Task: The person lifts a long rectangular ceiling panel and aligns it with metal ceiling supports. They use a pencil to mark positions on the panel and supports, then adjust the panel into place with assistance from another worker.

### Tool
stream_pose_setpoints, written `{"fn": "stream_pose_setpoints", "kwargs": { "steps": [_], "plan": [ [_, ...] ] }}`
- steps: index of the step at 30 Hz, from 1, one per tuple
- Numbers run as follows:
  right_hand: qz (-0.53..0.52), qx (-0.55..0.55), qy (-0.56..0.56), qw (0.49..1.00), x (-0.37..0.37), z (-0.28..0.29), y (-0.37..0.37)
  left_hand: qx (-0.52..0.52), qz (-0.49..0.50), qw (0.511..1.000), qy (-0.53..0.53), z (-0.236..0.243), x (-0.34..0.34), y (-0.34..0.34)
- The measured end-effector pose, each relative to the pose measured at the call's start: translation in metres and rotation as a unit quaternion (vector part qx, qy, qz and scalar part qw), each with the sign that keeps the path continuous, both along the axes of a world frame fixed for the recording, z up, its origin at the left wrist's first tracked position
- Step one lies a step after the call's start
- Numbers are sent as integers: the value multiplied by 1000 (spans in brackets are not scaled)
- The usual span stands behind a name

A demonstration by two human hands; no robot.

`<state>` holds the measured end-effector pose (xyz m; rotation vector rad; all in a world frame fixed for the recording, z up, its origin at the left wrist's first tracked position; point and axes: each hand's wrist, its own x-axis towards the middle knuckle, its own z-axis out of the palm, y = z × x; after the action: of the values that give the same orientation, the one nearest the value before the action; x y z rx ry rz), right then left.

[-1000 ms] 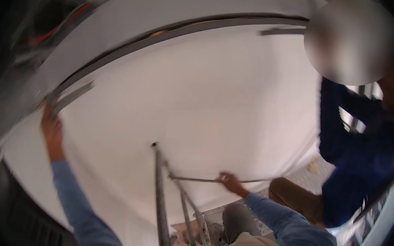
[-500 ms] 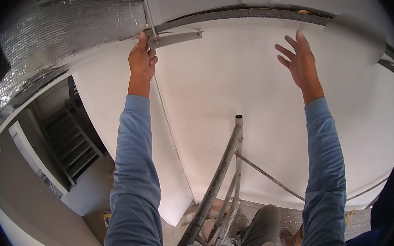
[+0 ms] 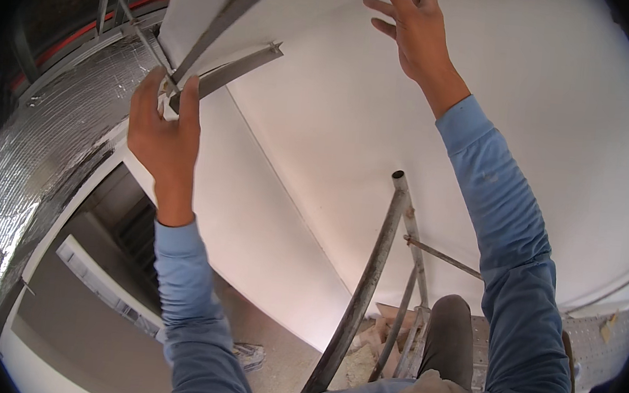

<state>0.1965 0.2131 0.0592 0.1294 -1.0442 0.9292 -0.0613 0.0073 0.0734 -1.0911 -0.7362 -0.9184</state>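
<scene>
My left hand (image 3: 166,139) is raised at the upper left, thumb and fingers apart around the lower end of a thin metal rod (image 3: 145,41). Beside the thumb, a short grey metal channel (image 3: 241,72) juts out in front of a large white panel (image 3: 321,115). Contact between the fingertips and the metal cannot be made out. My right hand (image 3: 418,37) is lifted near the top of the view, fingers spread and holding nothing that shows. A dark strip (image 3: 229,20) runs up from near the left hand along the panel's upper edge.
Silver foil insulation (image 3: 59,122) covers a surface at the left, above an opening with a pale frame. A scaffold pipe frame (image 3: 371,276) stands in front of me, close to my knee (image 3: 450,336). Perforated metal planking (image 3: 601,338) lies at the lower right.
My view has swung, so the panel and channel appear tilted and shifted left. My left hand has gone from a closed grip near the channel to fingers apart. My right hand appears higher, fingers still spread.
</scene>
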Motion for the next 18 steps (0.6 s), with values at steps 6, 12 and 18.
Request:
{"fn": "stream_pose_setpoints", "kwargs": {
  "steps": [6,12,18],
  "plan": [
    [20,196,108,974,-42,5,55,-56,220,972,-53,27,0,23],
    [-53,255,-2,966,-115,-8,110,-51,221,965,-130,32,1,32],
    [143,241,-6,960,-193,-40,148,-51,154,970,-182,28,3,31]
  ]
}}
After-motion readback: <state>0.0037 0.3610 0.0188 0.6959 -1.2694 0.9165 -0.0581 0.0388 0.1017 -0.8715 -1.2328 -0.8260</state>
